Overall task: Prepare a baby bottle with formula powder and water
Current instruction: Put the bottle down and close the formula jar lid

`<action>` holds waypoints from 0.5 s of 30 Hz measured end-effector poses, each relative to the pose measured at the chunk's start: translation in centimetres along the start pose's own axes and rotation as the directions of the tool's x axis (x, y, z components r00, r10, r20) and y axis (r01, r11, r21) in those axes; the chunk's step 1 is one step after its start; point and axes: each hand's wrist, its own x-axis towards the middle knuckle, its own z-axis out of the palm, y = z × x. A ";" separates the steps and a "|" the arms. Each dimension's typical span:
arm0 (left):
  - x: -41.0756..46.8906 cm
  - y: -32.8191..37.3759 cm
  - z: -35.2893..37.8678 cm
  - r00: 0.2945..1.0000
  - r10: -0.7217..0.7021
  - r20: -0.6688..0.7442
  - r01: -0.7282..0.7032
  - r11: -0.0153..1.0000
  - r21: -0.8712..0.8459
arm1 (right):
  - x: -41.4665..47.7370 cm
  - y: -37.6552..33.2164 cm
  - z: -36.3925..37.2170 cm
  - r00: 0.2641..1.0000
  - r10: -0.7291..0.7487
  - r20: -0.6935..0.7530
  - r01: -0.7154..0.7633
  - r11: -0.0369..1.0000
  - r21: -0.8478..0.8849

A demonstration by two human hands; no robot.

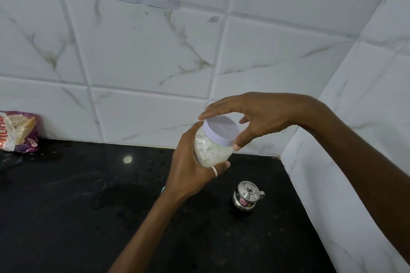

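Black counter (66, 217); small steel pot (247, 195) stands on it at 5 o'clock of the jar. left grip (190, 167) wraps the powder jar (210, 150), held tilted above the counter. right grip (261, 117) pinches its lilac lid (221, 131). Packet (17, 131) at 9 o'clock, against the tiled wall (133, 51).

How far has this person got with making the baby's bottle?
Barely started. Nothing looks finished: no bottle shows. In hand: the left hand grips the powder jar while the right hand holds its lid, still on. Left: opening it, scooping powder, adding water.
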 end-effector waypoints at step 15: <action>-0.6 -0.5 0.2 0.999 -0.042 0.030 0.042 0.999 0.017 | 0.9 -2.0 3.3 0.900 0.299 -0.318 -0.375 0.903 -0.211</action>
